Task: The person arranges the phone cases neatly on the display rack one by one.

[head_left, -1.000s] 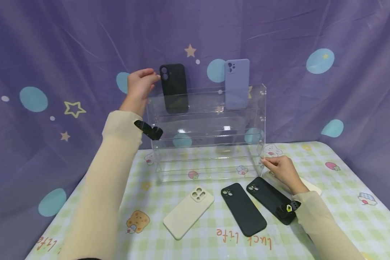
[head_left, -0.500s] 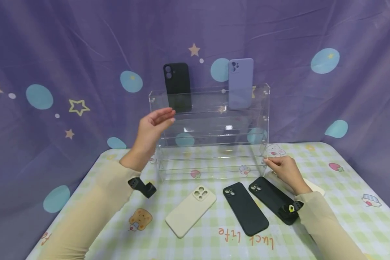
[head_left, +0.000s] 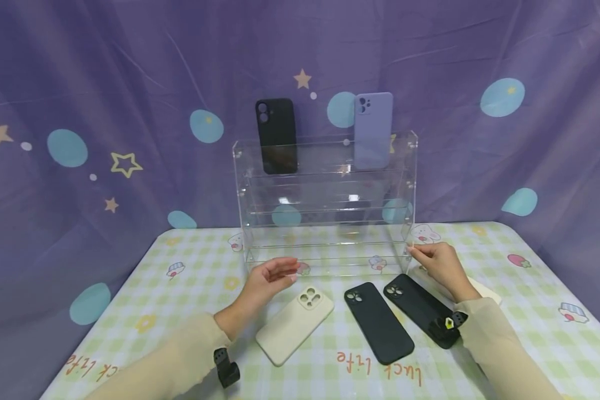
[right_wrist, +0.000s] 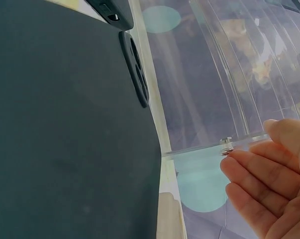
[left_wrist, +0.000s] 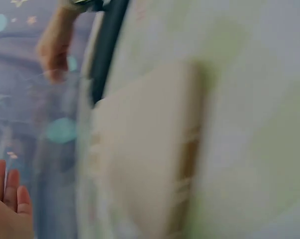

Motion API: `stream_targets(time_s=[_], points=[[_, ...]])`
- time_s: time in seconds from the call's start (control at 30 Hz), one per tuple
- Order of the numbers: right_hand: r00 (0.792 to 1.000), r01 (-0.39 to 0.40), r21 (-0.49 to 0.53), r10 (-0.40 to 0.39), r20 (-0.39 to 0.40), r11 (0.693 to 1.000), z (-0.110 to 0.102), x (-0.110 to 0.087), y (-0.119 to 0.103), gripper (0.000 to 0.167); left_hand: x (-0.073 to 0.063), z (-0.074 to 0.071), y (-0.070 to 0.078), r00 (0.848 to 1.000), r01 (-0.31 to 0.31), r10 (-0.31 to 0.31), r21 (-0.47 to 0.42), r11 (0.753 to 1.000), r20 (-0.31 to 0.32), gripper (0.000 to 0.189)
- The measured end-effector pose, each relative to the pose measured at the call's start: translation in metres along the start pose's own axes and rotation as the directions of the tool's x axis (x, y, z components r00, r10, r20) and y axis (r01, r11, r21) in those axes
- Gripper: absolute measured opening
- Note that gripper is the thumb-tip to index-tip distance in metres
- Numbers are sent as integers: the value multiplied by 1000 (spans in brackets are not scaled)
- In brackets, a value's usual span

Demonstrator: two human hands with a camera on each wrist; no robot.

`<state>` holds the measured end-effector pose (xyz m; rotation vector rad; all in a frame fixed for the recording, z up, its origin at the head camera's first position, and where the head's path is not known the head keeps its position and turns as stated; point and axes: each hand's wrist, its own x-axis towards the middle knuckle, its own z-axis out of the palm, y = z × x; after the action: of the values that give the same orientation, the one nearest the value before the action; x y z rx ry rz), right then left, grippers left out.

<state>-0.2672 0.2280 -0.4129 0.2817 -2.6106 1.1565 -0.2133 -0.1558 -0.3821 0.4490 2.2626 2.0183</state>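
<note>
In the head view my left hand (head_left: 260,290) hovers over the far left side of a cream phone case (head_left: 294,328), fingers loosely extended, holding nothing. The left wrist view shows that cream case (left_wrist: 145,144) blurred. My right hand (head_left: 442,269) pinches the lower right side panel of a clear acrylic display rack (head_left: 330,191) between thumb and fingers. On the rack's top tier a black phone case (head_left: 276,133) leans at left and a lavender phone case (head_left: 373,130) at right, both upright.
Two dark phone cases (head_left: 379,323) (head_left: 415,308) lie flat in front of the rack's right half. Another cream case (head_left: 486,290) is partly hidden beneath the right forearm. A checked cloth (head_left: 180,300) covers the table, with a purple curtain (head_left: 130,66) behind.
My left hand has left the black case on the top tier and come down to the cream case on the table. The right hand has stayed at the rack's side.
</note>
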Motion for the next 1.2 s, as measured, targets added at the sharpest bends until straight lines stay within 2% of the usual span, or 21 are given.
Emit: stream_targets(time_s=[0.17, 0.27, 0.57, 0.67, 0.8, 0.97, 1.1, 1.2], points=[[1000, 4, -4, -4, -4, 1000, 1, 0, 0, 30, -9, 8, -25, 990, 122, -121, -19, 992, 73, 50], [1000, 2, 0, -2, -7, 1000, 1, 0, 0, 29, -12, 11, -33, 984, 153, -152, -3, 988, 98, 55], [1000, 0, 10, 0, -4, 1000, 2, 1, -1, 30, -11, 15, -42, 981, 176, -180, 60, 983, 73, 64], [1000, -3, 8, 3, -5, 1000, 2, 1, -1, 30, -10, 18, -43, 979, 177, -186, 106, 979, 87, 68], [1000, 2, 0, -2, -14, 1000, 1, 1, -1, 30, -8, 20, -44, 978, 147, -171, 188, 971, 119, 74], [1000, 15, -5, -16, -24, 1000, 0, 1, 0, 28, -9, 21, -45, 973, 135, -185, 317, 939, 135, 83], [1000, 20, -5, -20, -23, 1000, 0, 1, 1, 27, -11, 23, -47, 971, 130, -200, 414, 901, 130, 88], [1000, 20, -10, -20, -20, 1000, 1, 1, 1, 27, -12, 25, -47, 975, 106, -186, 478, 872, 123, 90]])
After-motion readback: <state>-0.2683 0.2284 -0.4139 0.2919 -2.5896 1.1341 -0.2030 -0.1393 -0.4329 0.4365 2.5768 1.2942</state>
